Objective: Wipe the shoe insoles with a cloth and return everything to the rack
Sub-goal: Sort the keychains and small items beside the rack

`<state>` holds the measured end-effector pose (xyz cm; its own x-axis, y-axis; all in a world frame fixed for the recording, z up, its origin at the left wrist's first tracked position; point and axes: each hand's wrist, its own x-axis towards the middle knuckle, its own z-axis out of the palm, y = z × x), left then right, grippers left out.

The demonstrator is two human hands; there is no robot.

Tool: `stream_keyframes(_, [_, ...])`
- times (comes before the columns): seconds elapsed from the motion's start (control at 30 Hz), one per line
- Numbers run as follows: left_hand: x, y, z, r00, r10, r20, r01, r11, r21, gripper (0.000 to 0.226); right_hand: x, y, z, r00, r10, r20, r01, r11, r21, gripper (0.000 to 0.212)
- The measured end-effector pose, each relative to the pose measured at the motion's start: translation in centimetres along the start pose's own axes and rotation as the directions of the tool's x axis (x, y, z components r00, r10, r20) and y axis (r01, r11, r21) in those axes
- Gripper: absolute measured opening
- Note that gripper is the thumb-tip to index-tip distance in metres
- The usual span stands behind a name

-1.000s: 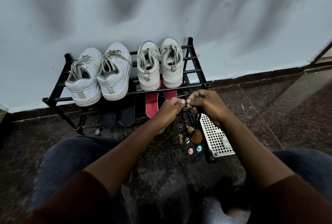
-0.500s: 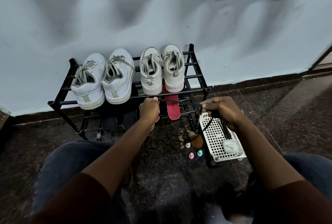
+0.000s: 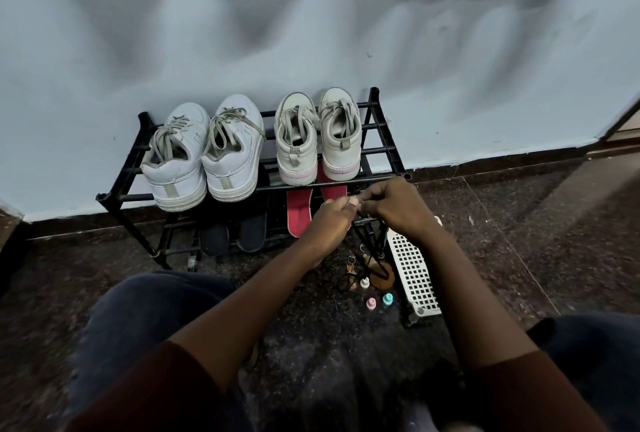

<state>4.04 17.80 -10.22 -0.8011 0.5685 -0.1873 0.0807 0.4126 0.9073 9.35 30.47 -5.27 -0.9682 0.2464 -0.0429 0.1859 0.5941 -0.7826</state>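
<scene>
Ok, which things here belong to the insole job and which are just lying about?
Job: red insoles, dark insoles, shoe rack, white sneakers, cream sneakers.
Lying about: white basket, small bottles, keyring, dark cord pinched by left hand and right hand.

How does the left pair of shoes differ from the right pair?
The left pair is bigger and white; the right pair is smaller and cream. The right pair has a pink sole stripe; the left pair has none. Both stand on the rack, heels to the front.
</scene>
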Motion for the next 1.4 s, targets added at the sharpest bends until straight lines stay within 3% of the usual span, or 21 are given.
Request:
stream_keyframes(0.2, [-0.2, 0.0, -0.1, 0.999, 0.027, -0.024, -0.024, 0.993, 0.117, 0.041, -0.7, 0.7, 0.8, 0.999, 0.021, -0.045, -0.013, 0.985, 0.174, 0.006])
stream_keyframes(0.53, [0.0, -0.6, -0.1, 1.000, -0.007, -0.029, 0.010, 0.994, 0.112, 0.029, -1.3, 2.1, 1.6, 0.992, 0.112, -0.059, -0.085, 0.936, 0.343, 0.001])
stream_keyframes(0.8, [1.0, -1.7, -2.7, 0.962, -0.125, -0.242, 0.141, 0.989, 0.052, 0.036, -2.3, 3.9, 0.6, 0.984, 0.179, -0.006, -0.153, 0.860, 0.487, 0.013])
stream_keyframes(1.17, [1.3, -3.3, -3.3, 0.894, -0.220, -0.391, 0.280, 0.955, 0.101, 0.040, -2.1, 4.5, -0.7, 0.986, 0.126, -0.110, -0.073, 0.916, 0.395, 0.009])
stream_keyframes(1.3, [0.6, -2.3, -2.5, 0.947, -0.111, -0.303, 0.165, 0.974, 0.156, 0.036, -1.5, 4.2, -0.1, 0.988, 0.075, -0.133, -0.047, 0.978, 0.205, 0.007])
stream_keyframes(1.4, [-0.5, -0.9, -1.2, 0.996, 0.002, -0.088, 0.013, 0.986, 0.165, 0.037, -1.3, 3.2, 1.1, 0.995, 0.020, -0.093, -0.008, 0.992, 0.129, 0.007])
